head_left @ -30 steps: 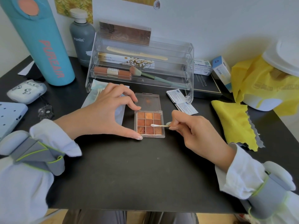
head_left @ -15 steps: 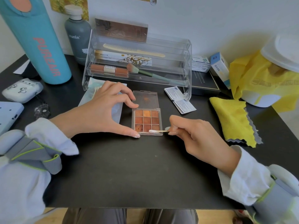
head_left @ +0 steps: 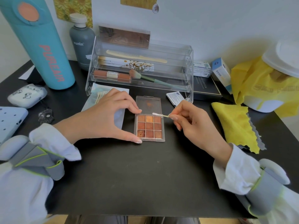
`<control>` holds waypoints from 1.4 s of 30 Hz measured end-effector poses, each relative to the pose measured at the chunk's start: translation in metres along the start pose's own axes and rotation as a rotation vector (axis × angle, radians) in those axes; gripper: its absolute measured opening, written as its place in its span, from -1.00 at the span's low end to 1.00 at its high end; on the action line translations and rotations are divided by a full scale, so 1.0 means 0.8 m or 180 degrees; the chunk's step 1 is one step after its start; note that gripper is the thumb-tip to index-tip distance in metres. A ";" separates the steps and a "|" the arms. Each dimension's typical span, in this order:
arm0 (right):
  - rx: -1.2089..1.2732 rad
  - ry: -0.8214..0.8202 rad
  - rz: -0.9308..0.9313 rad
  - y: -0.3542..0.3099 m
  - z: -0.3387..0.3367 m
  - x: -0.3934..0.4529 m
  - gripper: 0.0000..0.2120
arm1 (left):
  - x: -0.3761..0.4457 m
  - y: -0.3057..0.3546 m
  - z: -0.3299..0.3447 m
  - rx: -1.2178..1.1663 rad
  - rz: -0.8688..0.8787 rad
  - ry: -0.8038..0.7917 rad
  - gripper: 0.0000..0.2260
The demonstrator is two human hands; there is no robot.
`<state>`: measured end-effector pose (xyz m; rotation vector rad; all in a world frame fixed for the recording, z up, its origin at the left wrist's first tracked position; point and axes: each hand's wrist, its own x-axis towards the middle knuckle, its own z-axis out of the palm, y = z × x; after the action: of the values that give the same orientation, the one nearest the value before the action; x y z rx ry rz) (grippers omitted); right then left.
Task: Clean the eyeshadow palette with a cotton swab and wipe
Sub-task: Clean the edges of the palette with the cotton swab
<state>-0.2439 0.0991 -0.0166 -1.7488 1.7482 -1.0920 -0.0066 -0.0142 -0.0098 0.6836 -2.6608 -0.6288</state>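
Right hand [head_left: 192, 125] pinched cotton swab [head_left: 160, 115], white tip over the eyeshadow palette [head_left: 149, 126] top edge by the hinge; contact unclear. Left hand [head_left: 105, 117] braced palette's left side, thumb and forefinger, on black tabletop [head_left: 129, 175]. Left hand partly hid the packet [head_left: 103, 96] behind it.

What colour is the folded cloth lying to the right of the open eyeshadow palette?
Bright yellow: the folded cloth shows best in the head view, its only view.
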 end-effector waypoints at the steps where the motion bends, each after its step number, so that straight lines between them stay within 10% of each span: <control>1: -0.0060 -0.0016 0.0033 0.001 0.001 0.001 -0.88 | 0.000 0.000 0.000 -0.0001 -0.0016 -0.0001 -0.37; 32: -0.0934 -0.0277 -0.0339 -0.011 -0.004 -0.040 -0.85 | 0.000 0.001 -0.001 0.0055 -0.0159 -0.0084 -0.33; 42: 0.0375 0.0104 0.0078 -0.013 0.018 0.002 -0.89 | 0.000 0.001 -0.001 0.0025 -0.0088 -0.0042 -0.36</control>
<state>-0.2260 0.0955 -0.0166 -1.6436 1.6841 -1.1942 -0.0061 -0.0139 -0.0086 0.7222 -2.6716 -0.6326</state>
